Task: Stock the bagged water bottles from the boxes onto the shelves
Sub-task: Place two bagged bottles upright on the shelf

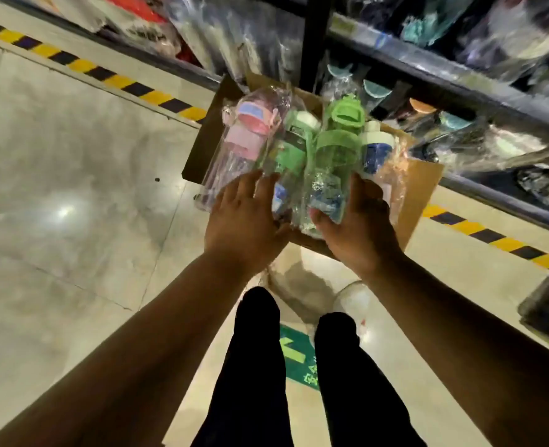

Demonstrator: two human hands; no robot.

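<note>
A bundle of bagged water bottles is held between both hands above an open cardboard box. The pink-lidded bottle lies at the left, two green-lidded bottles in the middle and a blue-and-white one at the right. My left hand presses flat against the bundle's lower left with its fingers straight. My right hand grips the lower right, with its thumb curled round the green bottle's base. The box's inside is mostly hidden behind the bottles.
Dark metal shelves packed with bagged bottles run along the top and right. Yellow-black floor tape lines the shelf front. My legs stand below the box. A pale round thing lies on the floor by my right leg.
</note>
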